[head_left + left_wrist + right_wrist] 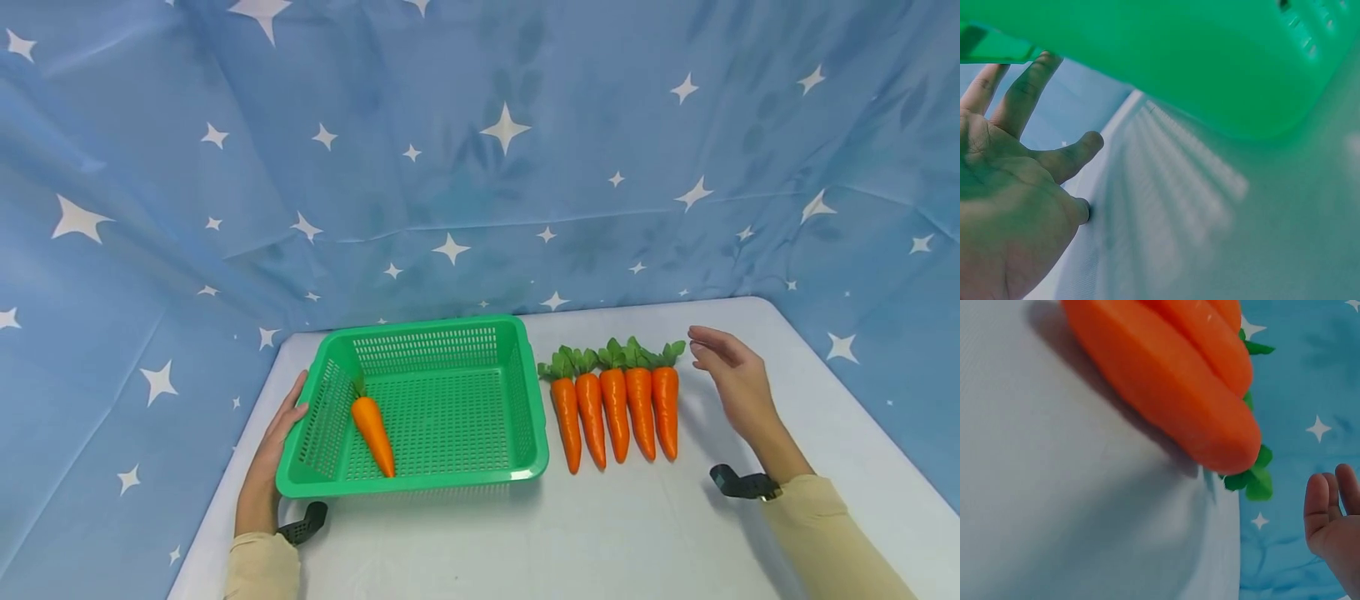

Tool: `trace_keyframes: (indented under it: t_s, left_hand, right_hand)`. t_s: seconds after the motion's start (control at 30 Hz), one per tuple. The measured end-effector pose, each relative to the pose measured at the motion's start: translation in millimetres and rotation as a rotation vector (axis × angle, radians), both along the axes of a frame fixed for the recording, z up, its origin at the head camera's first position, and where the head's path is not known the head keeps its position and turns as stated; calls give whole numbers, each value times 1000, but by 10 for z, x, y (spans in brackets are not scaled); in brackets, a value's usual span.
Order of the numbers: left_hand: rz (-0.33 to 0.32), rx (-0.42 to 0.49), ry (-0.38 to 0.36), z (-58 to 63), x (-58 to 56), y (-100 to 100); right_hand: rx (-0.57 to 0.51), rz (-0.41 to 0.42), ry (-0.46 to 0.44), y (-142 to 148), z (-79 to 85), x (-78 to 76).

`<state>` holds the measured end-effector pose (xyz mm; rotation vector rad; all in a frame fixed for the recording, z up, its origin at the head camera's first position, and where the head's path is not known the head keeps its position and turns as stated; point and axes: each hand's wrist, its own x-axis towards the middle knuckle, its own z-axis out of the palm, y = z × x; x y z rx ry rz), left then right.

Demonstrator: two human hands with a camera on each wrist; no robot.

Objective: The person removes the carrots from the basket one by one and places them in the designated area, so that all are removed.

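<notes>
A green plastic basket [412,485] with slotted walls stands on the left half of the table. One orange carrot [372,435] lies inside it near the left wall, leafy end away from me. My left hand [270,454] rests against the basket's left side; in the left wrist view its fingers are extended and reach the green rim. To the basket's right, several carrots [615,415] with green leaves lie side by side in a row. Just right of that row, my right hand [738,383] is raised over the table, fingers loosely bent and holding nothing.
A white table [600,533] carries everything. Behind it and along both sides hangs a blue cloth [450,192] with white stars. Each wrist wears a black camera mount, the right one [742,483] near the sleeve cuff.
</notes>
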<state>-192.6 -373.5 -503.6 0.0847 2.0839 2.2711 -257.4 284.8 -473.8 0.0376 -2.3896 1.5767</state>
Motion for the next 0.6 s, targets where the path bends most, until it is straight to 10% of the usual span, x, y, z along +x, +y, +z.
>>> trace_keyframes:
  t_s: [0.6]
  left_hand:
    - [-1, 12, 3, 8, 1, 12]
  right_hand:
    - [74, 225, -91, -430, 143, -61]
